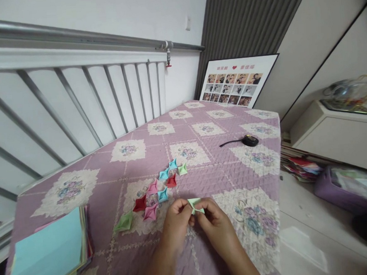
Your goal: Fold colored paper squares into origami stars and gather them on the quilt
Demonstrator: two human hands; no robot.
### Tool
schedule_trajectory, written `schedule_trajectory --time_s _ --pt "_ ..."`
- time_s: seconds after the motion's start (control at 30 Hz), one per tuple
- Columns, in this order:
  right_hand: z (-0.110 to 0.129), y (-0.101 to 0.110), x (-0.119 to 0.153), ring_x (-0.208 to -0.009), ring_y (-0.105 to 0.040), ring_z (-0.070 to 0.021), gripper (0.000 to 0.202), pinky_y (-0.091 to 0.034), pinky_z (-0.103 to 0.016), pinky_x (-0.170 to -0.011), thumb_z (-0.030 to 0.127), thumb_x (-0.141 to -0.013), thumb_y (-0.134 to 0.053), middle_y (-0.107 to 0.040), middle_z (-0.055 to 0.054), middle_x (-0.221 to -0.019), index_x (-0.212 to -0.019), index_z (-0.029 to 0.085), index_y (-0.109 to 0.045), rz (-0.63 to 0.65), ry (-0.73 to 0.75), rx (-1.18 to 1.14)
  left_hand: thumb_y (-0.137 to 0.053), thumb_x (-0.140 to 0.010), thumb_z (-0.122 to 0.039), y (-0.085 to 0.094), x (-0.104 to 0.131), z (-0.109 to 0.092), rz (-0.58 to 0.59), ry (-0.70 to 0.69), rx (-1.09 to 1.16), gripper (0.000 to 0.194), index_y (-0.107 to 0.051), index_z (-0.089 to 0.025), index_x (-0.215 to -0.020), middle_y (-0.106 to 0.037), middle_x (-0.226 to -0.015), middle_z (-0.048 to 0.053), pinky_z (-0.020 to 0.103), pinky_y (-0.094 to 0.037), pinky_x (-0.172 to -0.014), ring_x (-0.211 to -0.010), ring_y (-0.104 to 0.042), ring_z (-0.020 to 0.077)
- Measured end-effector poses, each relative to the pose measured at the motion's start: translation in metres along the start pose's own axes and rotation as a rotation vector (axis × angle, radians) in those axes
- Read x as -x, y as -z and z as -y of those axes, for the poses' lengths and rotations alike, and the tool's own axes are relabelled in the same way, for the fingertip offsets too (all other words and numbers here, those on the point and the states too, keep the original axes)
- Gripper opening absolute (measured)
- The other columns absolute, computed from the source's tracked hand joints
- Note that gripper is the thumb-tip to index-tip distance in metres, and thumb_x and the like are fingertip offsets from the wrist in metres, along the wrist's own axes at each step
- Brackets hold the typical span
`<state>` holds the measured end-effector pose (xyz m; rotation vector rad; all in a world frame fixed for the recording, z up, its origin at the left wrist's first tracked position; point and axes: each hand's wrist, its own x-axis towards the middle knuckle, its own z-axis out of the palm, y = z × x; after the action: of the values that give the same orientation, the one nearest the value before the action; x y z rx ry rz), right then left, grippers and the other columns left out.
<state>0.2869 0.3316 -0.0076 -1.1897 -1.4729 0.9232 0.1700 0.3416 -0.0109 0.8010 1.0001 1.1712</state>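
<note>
Between both hands, above the near part of the table, is a small folded piece of light green paper (194, 203). My left hand (178, 216) pinches its left side with thumb and fingers. From the right, my right hand (211, 214) grips the other edge, fingers closed on it. Just to the left lie several small folded paper pieces in two rough rows: a green one (124, 222) nearest me, then red (140, 203), pink (150, 213) and blue (162, 194) ones. A stack of coloured paper sheets (50, 249), blue on top, sits at the near left.
A purple floral cloth (153, 154) covers the table. A black tape measure (250, 140) with a strap lies at the right. A white radiator (76, 106) runs along the left, and a photo board (236, 82) leans at the far end. A purple bin (339, 190) stands on the floor.
</note>
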Motion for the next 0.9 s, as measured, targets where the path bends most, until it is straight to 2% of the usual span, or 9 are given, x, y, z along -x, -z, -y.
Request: schedule_trajectory --time_s 0.3,0.53,0.63,0.77,0.9 --pt "0.0017 0.0017 -0.0005 -0.075 -0.058 -0.0162 0.013 -0.047 -0.028 -0.068 0.014 -0.076 -0.053 -0.056 -0.001 -0.081 -0.08 0.023 -0.061 -0.002 0.071 0.02 -0.064 -0.073 -0.033 -0.0022 0.0012 -0.0048 0.012 0.046 0.097 0.018 -0.057 -0.016 -0.07 -0.051 -0.06 -0.005 0.02 -0.037 -0.052 -0.055 -0.046 0.0085" --pt "0.0028 0.0032 -0.0006 -0.077 -0.058 -0.016 0.014 -0.047 -0.026 -0.069 0.012 -0.074 -0.051 -0.057 -0.002 -0.082 -0.078 0.022 -0.06 -0.024 0.102 0.069 -0.063 -0.077 -0.046 0.0002 0.0048 -0.0073 0.049 0.078 0.196 0.032 -0.056 -0.016 -0.075 -0.056 -0.063 -0.002 0.021 -0.039 -0.053 -0.054 -0.051 0.0095" --pt "0.0044 0.0038 -0.0004 -0.077 -0.058 -0.0162 0.014 -0.046 -0.027 -0.07 0.012 -0.075 -0.051 -0.058 -0.002 -0.082 -0.077 0.022 -0.061 -0.005 0.092 0.105 -0.063 -0.077 -0.05 0.0004 0.0048 -0.0075 0.053 0.074 0.163 0.036 -0.056 -0.015 -0.075 -0.054 -0.062 -0.002 0.022 -0.039 -0.052 -0.053 -0.05 0.0093" --pt "0.0044 0.0028 0.0001 -0.079 -0.059 -0.0175 0.016 -0.046 -0.028 -0.072 0.013 -0.076 -0.05 -0.059 -0.003 -0.082 -0.078 0.022 -0.062 0.012 0.077 0.135 -0.07 -0.07 -0.045 0.0009 0.0014 -0.0044 -0.002 0.09 0.078 0.033 -0.054 -0.017 -0.07 -0.054 -0.064 -0.003 0.022 -0.041 -0.054 -0.056 -0.051 0.0102" --pt "0.0033 0.0014 0.0007 -0.077 -0.059 -0.0178 0.014 -0.047 -0.029 -0.072 0.015 -0.078 -0.049 -0.059 -0.003 -0.081 -0.079 0.022 -0.061 0.011 0.043 0.127 -0.064 -0.074 -0.043 0.0031 -0.0025 0.0006 0.0 0.042 0.012 0.028 -0.054 -0.017 -0.07 -0.053 -0.064 -0.003 0.022 -0.04 -0.053 -0.057 -0.051 0.0106"
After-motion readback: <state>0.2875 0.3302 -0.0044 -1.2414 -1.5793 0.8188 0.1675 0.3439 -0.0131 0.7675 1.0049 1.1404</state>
